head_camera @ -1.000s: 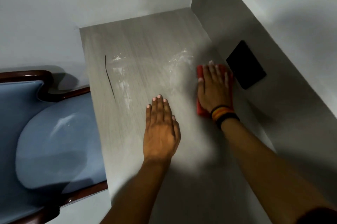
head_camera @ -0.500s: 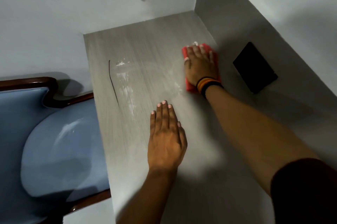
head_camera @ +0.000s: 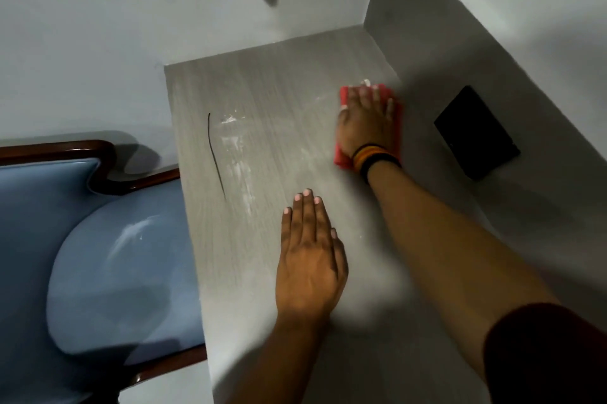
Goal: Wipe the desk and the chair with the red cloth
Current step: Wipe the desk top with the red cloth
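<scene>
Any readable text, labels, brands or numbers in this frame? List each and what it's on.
None readable. The black plate on the wall, red cloth, wristbands, desk and chair show no print.

Both forearms are bare. The right wrist wears a stack of bands (head_camera: 374,155), striped black, yellow, orange and red, with a wider black band nearest the arm. A dark maroon sleeve (head_camera: 545,354) covers the right upper arm. The fingernails (head_camera: 307,193) look pale pink.
</scene>
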